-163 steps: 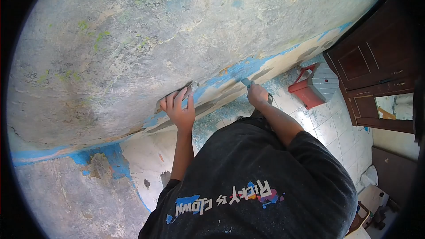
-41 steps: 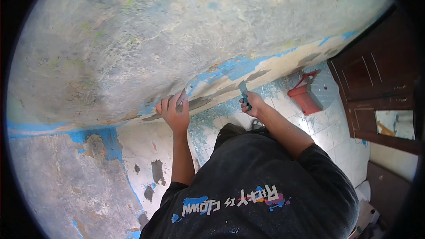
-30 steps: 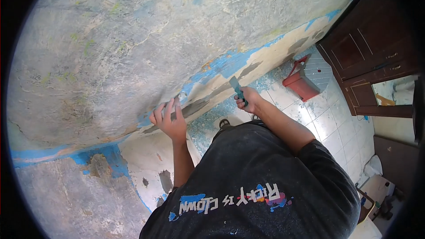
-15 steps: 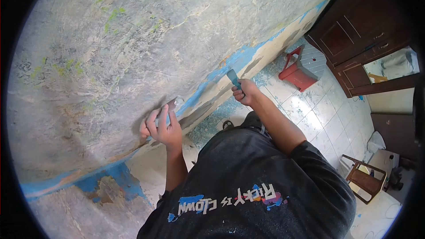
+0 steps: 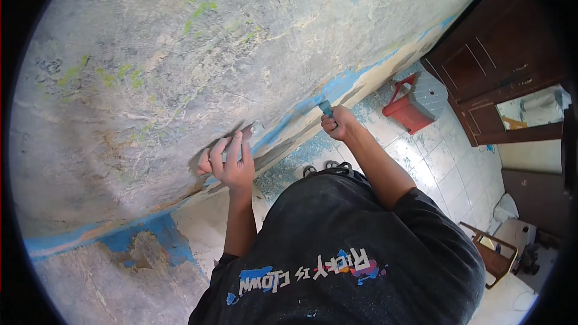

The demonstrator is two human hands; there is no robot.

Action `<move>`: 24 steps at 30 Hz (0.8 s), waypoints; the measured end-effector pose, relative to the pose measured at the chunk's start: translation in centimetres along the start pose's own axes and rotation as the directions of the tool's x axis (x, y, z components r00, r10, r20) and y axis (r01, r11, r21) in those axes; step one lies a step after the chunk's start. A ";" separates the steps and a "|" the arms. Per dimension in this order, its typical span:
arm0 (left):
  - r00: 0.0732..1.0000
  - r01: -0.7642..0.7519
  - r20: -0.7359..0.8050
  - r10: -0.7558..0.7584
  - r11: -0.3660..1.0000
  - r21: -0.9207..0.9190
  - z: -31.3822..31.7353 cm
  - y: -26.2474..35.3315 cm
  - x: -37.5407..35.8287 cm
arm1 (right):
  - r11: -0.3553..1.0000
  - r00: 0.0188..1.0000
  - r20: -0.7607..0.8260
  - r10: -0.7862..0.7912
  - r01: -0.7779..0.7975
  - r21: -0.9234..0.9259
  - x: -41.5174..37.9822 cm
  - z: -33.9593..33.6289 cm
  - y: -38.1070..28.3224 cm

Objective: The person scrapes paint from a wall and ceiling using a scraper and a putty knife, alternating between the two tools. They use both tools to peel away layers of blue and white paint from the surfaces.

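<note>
Head view, two hands (image 5: 230, 165) (image 5: 341, 123), two scrapers (image 5: 247, 132) (image 5: 326, 108)

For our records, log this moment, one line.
left hand: flat grey-brown blade at grey plaster wall | right hand: teal-handled scraper

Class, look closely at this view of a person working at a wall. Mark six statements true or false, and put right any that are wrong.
1. The right hand holds a scraper. True.
2. The left hand is empty. False: it holds a thin, flat object, partly hidden in the grip.
3. The person's shirt is white. False: it is black.
4. Blue paint shows on the wall. True.
5. A red and grey item stands on the tiled floor. True.
6. The cabinet on the right of the picture is pale green. False: it is dark brown.
</note>
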State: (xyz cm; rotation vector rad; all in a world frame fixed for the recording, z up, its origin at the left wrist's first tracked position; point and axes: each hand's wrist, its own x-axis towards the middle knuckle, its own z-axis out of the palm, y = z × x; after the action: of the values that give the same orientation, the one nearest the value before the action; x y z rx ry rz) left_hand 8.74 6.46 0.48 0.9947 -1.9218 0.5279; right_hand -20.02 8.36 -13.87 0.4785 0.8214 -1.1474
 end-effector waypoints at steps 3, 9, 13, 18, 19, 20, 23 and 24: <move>0.999 0.016 0.032 -0.016 1.000 0.011 0.0 0.1 -0.3 | 0.999 0.998 0.044 0.034 -0.036 0.036 -0.6 0.2 0.0; 0.995 0.098 0.037 -0.097 0.995 -0.029 1.0 1.7 0.2 | 0.999 0.998 0.055 0.044 -0.043 -0.021 -0.8 -0.8 0.3; 0.997 0.064 0.036 -0.064 0.998 0.002 2.0 2.4 -0.1 | 0.999 0.996 0.087 -0.005 0.008 -0.037 -2.7 -1.6 0.1; 0.999 0.020 0.038 -0.019 1.000 -0.015 2.0 4.0 0.1 | 0.995 0.999 0.007 -0.038 0.039 -0.092 -0.6 -2.4 0.3; 0.999 0.017 0.029 -0.017 1.000 -0.008 2.0 4.1 0.2 | 0.995 0.999 0.033 -0.036 0.039 -0.087 -1.0 -2.4 0.2; 1.000 0.014 0.018 -0.014 1.000 0.001 2.0 4.2 0.3 | 0.996 0.997 0.062 -0.034 0.039 -0.086 -1.4 -2.4 0.1; 1.000 -0.015 0.027 0.015 1.000 0.014 1.6 4.3 0.7 | 0.997 0.995 0.096 0.000 0.007 -0.071 -3.2 -1.3 0.1; 0.999 -0.029 0.031 0.029 1.000 0.009 1.7 4.3 1.0 | 0.998 0.995 0.100 0.007 -0.001 -0.065 -3.3 -1.1 -0.1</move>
State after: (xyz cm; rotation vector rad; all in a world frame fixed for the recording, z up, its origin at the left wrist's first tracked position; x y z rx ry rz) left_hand 4.05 7.40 0.56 0.9875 -1.9657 0.5419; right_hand -21.03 11.11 -11.94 0.3659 0.7679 -1.1286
